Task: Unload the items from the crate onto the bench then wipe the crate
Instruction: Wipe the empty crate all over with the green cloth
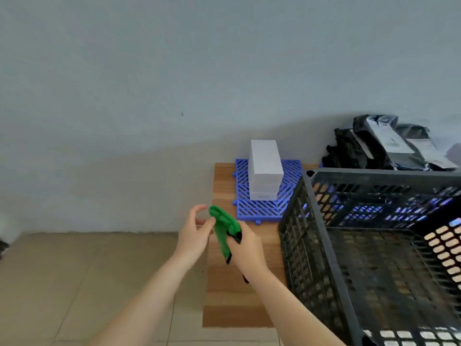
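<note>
Sitting at the right of the bench (232, 295), the dark crate (331, 258) is looking emptied, its mesh floor showing bare. Just left of it, 2 hands are working a green cloth (223, 231): the right hand (247, 245) is gripping its lower part and the left hand (194, 236) is pinching the upper fold. Beyond, white boxes (265, 171) are standing stacked on a blue mat (262, 208), with black bags (389, 143) lying behind the crate. Wiping is probably coming next; opening the cloth flat and bracing the rim with the free hand would help.
</note>
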A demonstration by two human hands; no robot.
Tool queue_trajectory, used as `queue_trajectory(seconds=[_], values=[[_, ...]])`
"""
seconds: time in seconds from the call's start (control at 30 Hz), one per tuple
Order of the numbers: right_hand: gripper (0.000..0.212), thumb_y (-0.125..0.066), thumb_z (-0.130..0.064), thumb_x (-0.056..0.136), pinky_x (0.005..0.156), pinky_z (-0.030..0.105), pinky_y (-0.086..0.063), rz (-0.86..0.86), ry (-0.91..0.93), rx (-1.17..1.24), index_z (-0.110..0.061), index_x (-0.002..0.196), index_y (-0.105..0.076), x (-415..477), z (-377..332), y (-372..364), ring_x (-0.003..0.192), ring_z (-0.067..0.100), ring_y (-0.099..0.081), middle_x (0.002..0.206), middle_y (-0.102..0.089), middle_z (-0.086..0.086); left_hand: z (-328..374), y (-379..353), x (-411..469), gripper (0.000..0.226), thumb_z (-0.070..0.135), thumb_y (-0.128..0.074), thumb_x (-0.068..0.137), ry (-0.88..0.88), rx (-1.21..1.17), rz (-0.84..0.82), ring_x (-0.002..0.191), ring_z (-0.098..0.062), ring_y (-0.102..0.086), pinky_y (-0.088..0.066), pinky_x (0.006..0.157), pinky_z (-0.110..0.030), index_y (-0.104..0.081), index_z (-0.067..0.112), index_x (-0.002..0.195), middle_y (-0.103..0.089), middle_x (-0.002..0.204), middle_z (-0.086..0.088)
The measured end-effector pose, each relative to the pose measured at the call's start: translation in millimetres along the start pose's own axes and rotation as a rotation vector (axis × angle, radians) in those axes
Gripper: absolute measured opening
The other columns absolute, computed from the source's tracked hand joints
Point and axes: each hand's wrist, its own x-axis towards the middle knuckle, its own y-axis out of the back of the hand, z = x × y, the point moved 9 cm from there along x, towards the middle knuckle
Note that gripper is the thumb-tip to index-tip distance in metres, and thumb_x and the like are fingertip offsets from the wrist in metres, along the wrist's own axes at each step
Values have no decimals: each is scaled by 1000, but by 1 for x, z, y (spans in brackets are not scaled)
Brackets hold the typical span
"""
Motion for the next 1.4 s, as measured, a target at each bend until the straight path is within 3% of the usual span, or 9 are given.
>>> queue_trajectory(seconds=[0.1,0.2,0.3,0.43,0.77,0.87,1.03,1.27,1.4], values=[[13,-57,-24,92,52,8,-40,38,95,162,-35,96,-54,-23,-32,32,74,-2,-60,85,-62,-15,35,21,-39,29,21,-54,99,-99,15,125,87,-16,-66,-51,78,-33,-48,32,125,-62,100,-3],[20,-59,-27,92,51,6,-40,74,206,290,-44,85,-51,-51,-62,74,72,-10,-57,81,-62,-17,62,23,-80,28,21,-55,99,-183,9,208,87,-13,-65,-50,76,-31,-50,31,124,-61,98,0],[12,-59,-29,92,63,12,-45,95,275,372,-39,97,-55,-70,-82,117,80,-6,-59,88,-64,-16,81,7,-112,25,22,-55,99,-245,18,244,87,-15,-65,-47,70,-25,-52,34,120,-62,97,0],[8,-58,-29,92,48,3,-38,148,326,434,-29,100,-57,-81,-91,179,65,-17,-55,80,-61,-16,102,-26,-133,24,23,-55,99,-283,78,255,75,-5,-62,-44,57,-10,-53,36,119,-63,93,1],[31,-57,-26,95,63,6,-46,344,342,472,-34,125,-52,-51,-43,303,84,-10,-59,95,-62,-20,162,-137,-95,28,15,-57,97,-363,61,146,90,1,-60,-45,69,-7,-53,30,121,-61,103,9],[39,-55,-29,95,85,25,-50,433,352,367,-41,131,-47,-30,-28,331,100,2,-59,110,-61,-19,173,-165,-71,30,14,-57,97,-369,44,111,103,-5,-57,-46,83,-16,-53,29,123,-59,115,10],[59,-55,-14,93,108,27,-31,497,500,-62,-33,145,-34,5,-20,344,131,6,-35,143,-42,-14,186,-197,-44,36,19,-53,100,-377,98,119,123,-8,-48,-39,100,-26,-49,23,135,-51,134,12],[78,-52,-37,87,119,43,1,-16,540,-900,-28,153,-11,47,23,266,147,23,8,161,5,1,183,-222,-40,40,16,-47,102,-424,361,116,129,-10,-43,-31,102,-18,-43,19,142,-50,140,2],[66,-35,-57,85,116,45,-18,156,649,-821,-25,143,-41,48,1,277,138,26,-32,149,-39,5,186,-225,-46,40,16,-46,102,-484,480,143,123,-10,-46,-37,102,-21,-43,20,142,-53,135,0]])
